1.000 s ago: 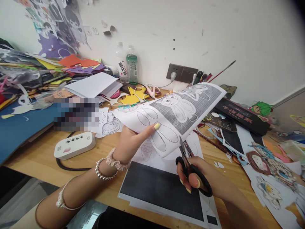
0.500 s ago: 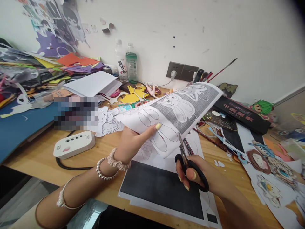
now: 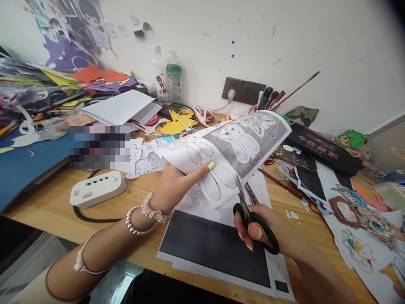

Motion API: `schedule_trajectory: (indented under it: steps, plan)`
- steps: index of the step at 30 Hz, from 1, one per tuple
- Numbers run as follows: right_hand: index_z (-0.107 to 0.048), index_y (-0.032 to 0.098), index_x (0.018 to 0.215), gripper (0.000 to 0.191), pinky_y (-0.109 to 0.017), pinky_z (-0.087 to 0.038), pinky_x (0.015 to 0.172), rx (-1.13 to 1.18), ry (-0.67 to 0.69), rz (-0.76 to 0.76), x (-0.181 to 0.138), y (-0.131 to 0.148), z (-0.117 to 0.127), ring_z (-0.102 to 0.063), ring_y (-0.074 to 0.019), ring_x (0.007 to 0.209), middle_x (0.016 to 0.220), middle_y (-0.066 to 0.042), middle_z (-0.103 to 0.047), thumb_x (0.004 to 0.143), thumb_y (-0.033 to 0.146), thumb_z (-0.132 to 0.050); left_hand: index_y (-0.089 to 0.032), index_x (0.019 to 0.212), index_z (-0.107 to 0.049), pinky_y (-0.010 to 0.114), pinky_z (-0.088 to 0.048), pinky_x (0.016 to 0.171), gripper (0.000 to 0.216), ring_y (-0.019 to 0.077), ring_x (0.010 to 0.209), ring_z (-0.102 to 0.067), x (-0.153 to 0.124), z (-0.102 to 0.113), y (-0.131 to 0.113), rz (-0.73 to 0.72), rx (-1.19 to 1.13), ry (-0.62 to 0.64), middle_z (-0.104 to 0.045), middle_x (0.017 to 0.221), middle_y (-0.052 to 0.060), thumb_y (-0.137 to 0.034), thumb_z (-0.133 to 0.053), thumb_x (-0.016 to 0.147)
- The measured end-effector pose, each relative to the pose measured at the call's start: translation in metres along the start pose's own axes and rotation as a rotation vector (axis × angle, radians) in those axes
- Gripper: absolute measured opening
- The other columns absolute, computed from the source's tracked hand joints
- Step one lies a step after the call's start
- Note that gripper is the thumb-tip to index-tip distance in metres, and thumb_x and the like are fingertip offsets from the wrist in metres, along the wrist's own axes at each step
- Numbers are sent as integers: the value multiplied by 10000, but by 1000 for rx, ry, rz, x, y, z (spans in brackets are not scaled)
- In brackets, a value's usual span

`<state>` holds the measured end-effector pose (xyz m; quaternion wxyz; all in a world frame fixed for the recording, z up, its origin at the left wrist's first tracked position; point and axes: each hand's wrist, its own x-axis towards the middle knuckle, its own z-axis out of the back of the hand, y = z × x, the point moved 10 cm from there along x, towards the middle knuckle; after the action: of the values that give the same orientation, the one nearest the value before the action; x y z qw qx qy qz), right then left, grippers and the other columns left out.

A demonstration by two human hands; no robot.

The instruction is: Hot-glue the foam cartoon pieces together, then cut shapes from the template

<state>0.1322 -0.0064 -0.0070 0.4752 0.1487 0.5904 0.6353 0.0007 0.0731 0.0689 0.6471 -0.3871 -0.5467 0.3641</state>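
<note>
My left hand (image 3: 183, 179) is closed on a curled sheet of printed paper (image 3: 198, 158), thumb on top and the other fingers hidden beneath. Cartoon figures on a dark grid cover the sheet's far part, and outlined petal-like shapes fill the near part. My right hand (image 3: 257, 230) grips black-handled scissors (image 3: 243, 207), fingers through the loops. Their blades point up at the sheet's near right edge, close to an outlined shape; I cannot tell how far they bite into it. Below both hands lies a sheet with a large black rectangle (image 3: 215, 249).
A white power strip (image 3: 98, 189) sits left of my left hand. Two bottles (image 3: 174, 80) stand by the wall. Coloured scraps (image 3: 101, 75) are heaped at the left. A long black box (image 3: 325, 147) and cut-out drawings (image 3: 357, 249) lie at the right.
The view has shifted slightly. The sheet's far edge has dipped and moved a little left, while both hands keep their hold on the paper and scissors.
</note>
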Motion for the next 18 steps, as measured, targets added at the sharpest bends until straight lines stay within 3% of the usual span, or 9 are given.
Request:
schedule_trajectory:
  steps: [14, 18]
  plan:
    - [-492, 145, 619, 657, -223, -289, 455, 12, 5, -31, 1, -4, -1, -410, -106, 485, 517, -19, -508, 586, 792, -386, -153, 767, -626, 336, -439, 881, 104, 204, 937, -573, 0, -3, 0, 22, 25, 42, -656, 927, 45, -243, -614, 716]
    - [-514, 140, 662, 650, -221, -301, 469, 15, 7, -25, 1, -2, 0, -429, -113, 518, 564, -28, -535, 599, 776, -401, -159, 741, -628, 338, -434, 885, 79, 208, 952, -568, 0, -4, -1, 19, 28, 59, -666, 867, 37, -232, -612, 716]
